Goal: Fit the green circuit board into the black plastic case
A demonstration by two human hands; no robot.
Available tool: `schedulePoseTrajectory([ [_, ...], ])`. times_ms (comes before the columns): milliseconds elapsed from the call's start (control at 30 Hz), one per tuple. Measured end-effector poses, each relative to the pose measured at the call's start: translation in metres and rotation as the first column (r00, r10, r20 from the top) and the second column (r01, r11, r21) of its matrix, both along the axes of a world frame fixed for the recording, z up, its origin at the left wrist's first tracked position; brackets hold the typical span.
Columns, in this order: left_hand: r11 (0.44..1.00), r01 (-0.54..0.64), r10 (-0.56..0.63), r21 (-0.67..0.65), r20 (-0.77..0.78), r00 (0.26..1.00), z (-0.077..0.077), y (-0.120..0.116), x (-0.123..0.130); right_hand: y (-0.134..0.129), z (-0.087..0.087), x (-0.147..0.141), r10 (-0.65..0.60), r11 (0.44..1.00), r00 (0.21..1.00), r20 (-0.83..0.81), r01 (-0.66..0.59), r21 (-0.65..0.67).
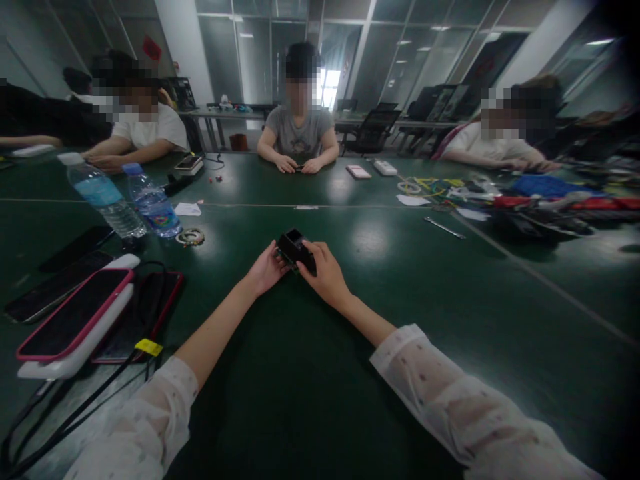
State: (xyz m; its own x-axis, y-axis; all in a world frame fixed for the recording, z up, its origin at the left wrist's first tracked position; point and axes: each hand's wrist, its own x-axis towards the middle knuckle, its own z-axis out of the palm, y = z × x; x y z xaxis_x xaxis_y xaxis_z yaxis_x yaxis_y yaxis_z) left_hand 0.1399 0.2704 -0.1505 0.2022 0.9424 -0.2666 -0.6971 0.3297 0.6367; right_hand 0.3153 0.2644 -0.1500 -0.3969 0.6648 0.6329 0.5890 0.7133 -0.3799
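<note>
Black box [290, 239]: gripped between both hands above the middle of the green table [290, 387], slightly tilted; cannot tell whether resting on it.
Left hand [269, 269]: half closed, with fingers curled against the left side of the black box.
Right hand [327, 273]: partly closed around the right side of the black box, with bent fingers laid over the top.
White sleeves [425, 387]: reaching in from either near side of the black box, sheer and dotted.
Pale-capped bottle [103, 193]: standing left of the black box and beyond, light blue label.
Blue-capped bottle [154, 200]: also left, closer to the black box.
Coil of cable [191, 237]: left of the black box, at the foot of the blue-capped bottle.
Pink-edged phone [77, 313]: near left of the black box, lying over a white power bank [93, 337].
Wrench [444, 228]: lying right of the black box, apart from everything.
Cluttered heap [560, 190]: far right of the black box, blurred, with blue and red pieces.
Person opposite [300, 130]: seated straight beyond the black box, forearms on the table.
</note>
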Motion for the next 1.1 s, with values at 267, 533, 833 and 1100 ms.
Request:
schedulePoseTrajectory([
  [267,1.0,0.016,-0.016,0.012,0.0,1.0,-0.0022,0.0007,-0.001,0.0002,-0.0004,0.0009,-0.006,1.0,1.0,-0.002,0.006,0.006],
  [533,1.0,0.0,-0.001,-0.016,-0.009,1.0,0.0017,-0.0008,0.0002,-0.0008,-0.0008,0.0004,0.002,0.999,1.0,0.027,-0.003,0.038],
  [833,0.999,-0.019,0.019,-0.039,-0.016,1.0,0.0053,-0.0022,0.0017,-0.0018,-0.0009,0.0012,-0.016,0.996,1.0,0.012,0.015,0.092],
  [1100,0.999,-0.019,0.019,-0.026,-0.01,1.0,0.003,-0.0009,0.0009,-0.0015,0.0006,-0.0004,0.018,0.997,0.996,0.084,-0.024,0.072],
])
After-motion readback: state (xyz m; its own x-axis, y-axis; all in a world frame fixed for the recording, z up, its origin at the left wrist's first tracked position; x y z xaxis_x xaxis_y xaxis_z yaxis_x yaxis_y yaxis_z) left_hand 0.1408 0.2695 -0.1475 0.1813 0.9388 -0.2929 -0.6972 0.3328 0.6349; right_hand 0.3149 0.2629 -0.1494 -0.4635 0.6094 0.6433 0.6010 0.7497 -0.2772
